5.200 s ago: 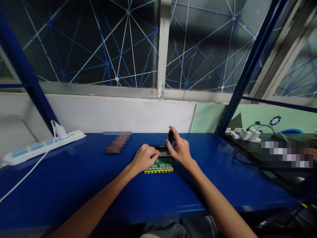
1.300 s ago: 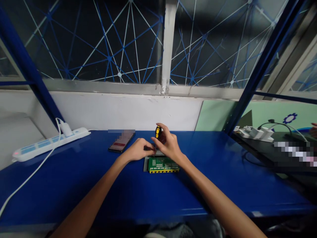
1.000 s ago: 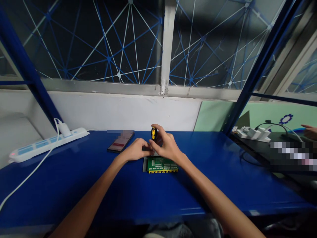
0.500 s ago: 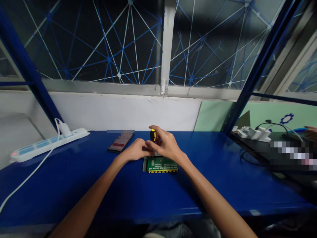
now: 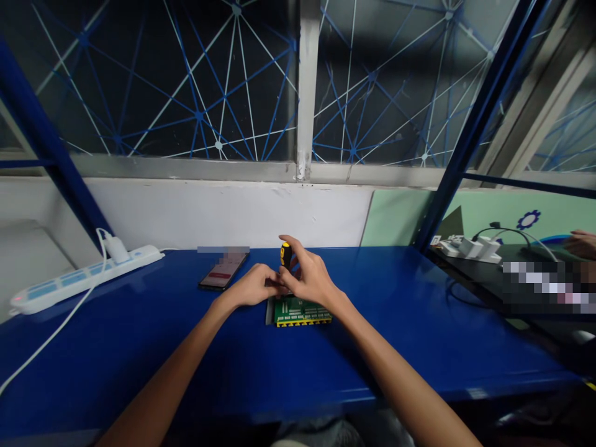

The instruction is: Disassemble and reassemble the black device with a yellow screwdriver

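A screwdriver (image 5: 285,254) with a yellow and black handle stands nearly upright, its tip hidden behind my fingers. My right hand (image 5: 311,274) is closed around the handle, the index finger raised over its top. Close against it, my left hand (image 5: 255,285) has its fingertips pinched together low by the screwdriver; what they hold is hidden. Under both hands lies a green circuit board (image 5: 302,310) with a row of pale connectors and a yellow-and-black front edge. A grey edge shows on its left, and its far part is covered by my hands.
On the blue table (image 5: 186,366), a phone (image 5: 224,270) lies left of my hands. Farther left is a white power strip (image 5: 88,276) with a plugged-in cable. At the right, a black surface carries white adapters (image 5: 479,248), and another person's hand (image 5: 583,244) shows at the edge.
The screwdriver handle shows a different side, with yellow now at its top, so it has turned. My hands stay over the board. The whole view has shifted slightly.
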The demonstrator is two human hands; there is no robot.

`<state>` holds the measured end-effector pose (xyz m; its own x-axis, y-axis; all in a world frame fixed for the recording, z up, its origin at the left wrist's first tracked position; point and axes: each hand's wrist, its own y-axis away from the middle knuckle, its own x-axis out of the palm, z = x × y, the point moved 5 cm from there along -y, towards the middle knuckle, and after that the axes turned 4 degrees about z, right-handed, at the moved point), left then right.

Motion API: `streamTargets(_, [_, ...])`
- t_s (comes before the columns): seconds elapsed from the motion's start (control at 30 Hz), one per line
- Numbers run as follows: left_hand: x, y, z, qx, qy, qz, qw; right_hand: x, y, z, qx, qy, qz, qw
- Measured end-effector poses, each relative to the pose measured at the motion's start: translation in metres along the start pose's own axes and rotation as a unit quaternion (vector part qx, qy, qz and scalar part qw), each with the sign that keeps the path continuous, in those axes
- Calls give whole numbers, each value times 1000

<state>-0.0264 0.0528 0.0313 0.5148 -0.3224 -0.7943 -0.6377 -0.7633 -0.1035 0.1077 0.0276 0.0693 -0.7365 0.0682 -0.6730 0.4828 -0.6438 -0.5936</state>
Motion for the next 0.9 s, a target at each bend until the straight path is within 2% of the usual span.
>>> streamTargets(0.47, [3,1,-8,1,2,10,1000,2,0,-5,5,-10,-10,1000])
streamTargets(0.73, [0,0,2,-6,-24,-53,998,0,1,-6,-5,-1,-23,1000])
streamTargets(0.9, [0,0,-1,-6,-15,-59,998,0,2,-7,3,15,-35,999])
